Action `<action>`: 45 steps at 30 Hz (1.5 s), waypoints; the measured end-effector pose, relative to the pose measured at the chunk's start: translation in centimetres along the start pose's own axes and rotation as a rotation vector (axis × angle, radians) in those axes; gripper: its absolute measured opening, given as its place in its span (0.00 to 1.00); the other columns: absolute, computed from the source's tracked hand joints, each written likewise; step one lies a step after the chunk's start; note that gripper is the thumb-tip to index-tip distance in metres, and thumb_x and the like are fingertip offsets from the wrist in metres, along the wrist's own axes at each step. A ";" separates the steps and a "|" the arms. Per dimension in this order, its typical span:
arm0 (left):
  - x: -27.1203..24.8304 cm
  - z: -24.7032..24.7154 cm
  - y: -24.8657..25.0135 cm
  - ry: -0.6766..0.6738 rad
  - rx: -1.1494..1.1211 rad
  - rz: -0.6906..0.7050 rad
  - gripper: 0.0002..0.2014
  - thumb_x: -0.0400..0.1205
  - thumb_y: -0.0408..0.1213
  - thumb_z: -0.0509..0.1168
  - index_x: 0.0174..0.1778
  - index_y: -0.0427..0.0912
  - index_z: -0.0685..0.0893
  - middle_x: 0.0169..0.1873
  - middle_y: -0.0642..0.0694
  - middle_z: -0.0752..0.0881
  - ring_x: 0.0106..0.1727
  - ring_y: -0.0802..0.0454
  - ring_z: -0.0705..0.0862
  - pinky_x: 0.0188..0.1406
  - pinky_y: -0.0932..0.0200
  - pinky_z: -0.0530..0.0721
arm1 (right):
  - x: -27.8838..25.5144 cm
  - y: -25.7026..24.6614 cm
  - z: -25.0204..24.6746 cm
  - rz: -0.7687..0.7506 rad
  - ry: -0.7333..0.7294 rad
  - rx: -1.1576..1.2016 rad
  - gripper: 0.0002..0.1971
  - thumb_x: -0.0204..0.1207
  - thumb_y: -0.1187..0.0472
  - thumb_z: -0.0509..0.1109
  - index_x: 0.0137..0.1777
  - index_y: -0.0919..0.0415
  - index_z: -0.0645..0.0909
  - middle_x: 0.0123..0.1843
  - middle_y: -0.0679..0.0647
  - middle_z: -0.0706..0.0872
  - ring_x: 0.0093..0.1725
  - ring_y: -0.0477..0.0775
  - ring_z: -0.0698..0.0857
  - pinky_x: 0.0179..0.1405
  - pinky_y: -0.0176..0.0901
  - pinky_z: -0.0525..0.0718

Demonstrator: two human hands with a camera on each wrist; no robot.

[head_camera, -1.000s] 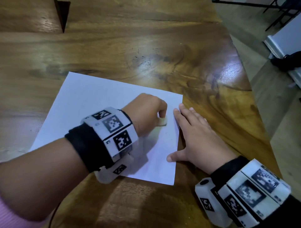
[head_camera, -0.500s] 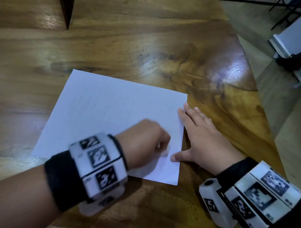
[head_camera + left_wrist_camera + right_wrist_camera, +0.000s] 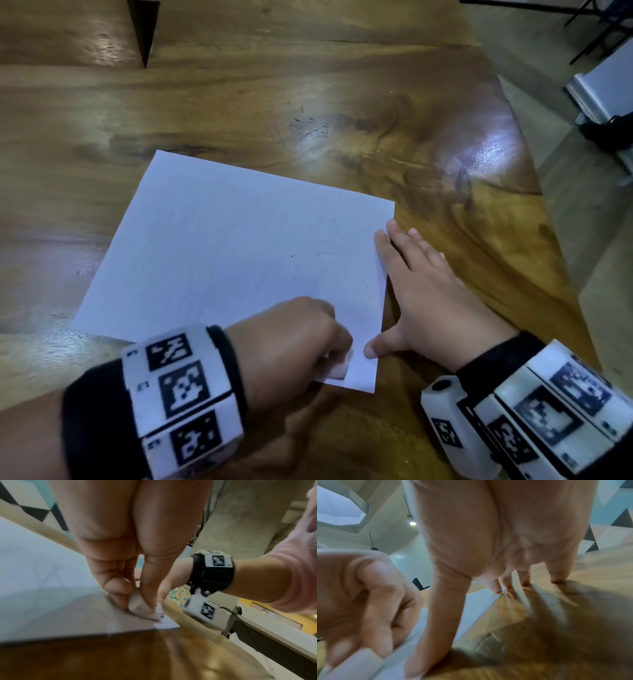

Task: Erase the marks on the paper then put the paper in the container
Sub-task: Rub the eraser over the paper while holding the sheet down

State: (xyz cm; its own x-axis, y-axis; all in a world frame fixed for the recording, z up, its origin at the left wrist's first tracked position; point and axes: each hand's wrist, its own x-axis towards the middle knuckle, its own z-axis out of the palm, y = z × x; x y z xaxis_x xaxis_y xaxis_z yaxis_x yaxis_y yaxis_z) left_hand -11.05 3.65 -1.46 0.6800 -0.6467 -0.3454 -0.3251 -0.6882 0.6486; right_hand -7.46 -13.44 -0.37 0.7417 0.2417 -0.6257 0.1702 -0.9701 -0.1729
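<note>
A white sheet of paper (image 3: 219,260) lies flat on the wooden table (image 3: 308,102), with faint dark specks near its right side. My left hand (image 3: 329,353) pinches a small white eraser (image 3: 337,370) and presses it on the paper's near right corner; the left wrist view shows the eraser (image 3: 145,608) under thumb and fingers of that left hand (image 3: 137,599). My right hand (image 3: 424,294) lies flat with fingers spread along the paper's right edge, thumb and forefinger tip on the sheet. In the right wrist view the right hand's fingertips (image 3: 496,588) rest at the paper's (image 3: 476,605) edge. No container is in view.
The table's right edge (image 3: 534,192) slants close beside my right hand, with floor beyond it. A dark triangular object (image 3: 144,31) stands at the far left of the table. White furniture (image 3: 603,92) is off to the far right.
My left hand has drawn the eraser toward me, from the middle of the paper's right side down to its near right corner. The right hand has stayed on the paper's edge.
</note>
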 end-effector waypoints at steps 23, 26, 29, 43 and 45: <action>5.6 -5.8 -1.3 0.304 0.148 -0.110 0.04 0.72 0.34 0.67 0.37 0.39 0.86 0.29 0.51 0.77 0.35 0.52 0.73 0.28 0.64 0.61 | -0.2 -0.2 -0.2 0.008 0.015 0.006 0.71 0.53 0.40 0.83 0.82 0.51 0.30 0.81 0.43 0.27 0.81 0.50 0.31 0.82 0.52 0.45; 1.9 -3.0 -1.3 0.124 0.143 -0.024 0.03 0.71 0.32 0.67 0.33 0.43 0.85 0.27 0.55 0.75 0.32 0.56 0.74 0.29 0.70 0.66 | -0.3 -0.2 -0.3 0.005 0.012 0.011 0.71 0.54 0.40 0.83 0.81 0.51 0.30 0.81 0.43 0.27 0.81 0.50 0.31 0.82 0.53 0.47; 2.1 -3.2 -1.7 0.089 0.134 -0.044 0.06 0.71 0.31 0.67 0.38 0.45 0.87 0.30 0.57 0.77 0.36 0.59 0.76 0.31 0.81 0.65 | -0.2 -0.3 -0.2 -0.005 0.018 -0.015 0.71 0.53 0.39 0.82 0.82 0.52 0.30 0.82 0.45 0.28 0.82 0.52 0.32 0.82 0.54 0.48; 2.1 -4.2 -1.9 0.084 0.101 -0.115 0.06 0.71 0.41 0.68 0.41 0.46 0.87 0.36 0.52 0.88 0.34 0.59 0.78 0.35 0.74 0.70 | -0.1 -0.2 -0.2 -0.015 0.038 -0.011 0.71 0.52 0.38 0.82 0.82 0.51 0.32 0.82 0.45 0.31 0.82 0.52 0.34 0.82 0.54 0.52; 3.7 -5.5 -2.0 0.194 0.107 -0.141 0.09 0.68 0.41 0.66 0.42 0.47 0.87 0.27 0.54 0.83 0.27 0.62 0.75 0.30 0.79 0.66 | -0.1 -0.1 -0.2 -0.015 0.044 -0.012 0.71 0.51 0.38 0.83 0.82 0.50 0.31 0.82 0.45 0.31 0.82 0.52 0.34 0.82 0.54 0.52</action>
State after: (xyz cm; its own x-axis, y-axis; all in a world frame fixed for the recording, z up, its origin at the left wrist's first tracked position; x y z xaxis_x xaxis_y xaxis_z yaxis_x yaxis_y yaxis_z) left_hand -4.27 4.51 -0.30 0.8337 -0.4738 -0.2837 -0.2790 -0.8047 0.5240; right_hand -7.45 -13.32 -0.17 0.7670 0.2549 -0.5888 0.1891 -0.9667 -0.1722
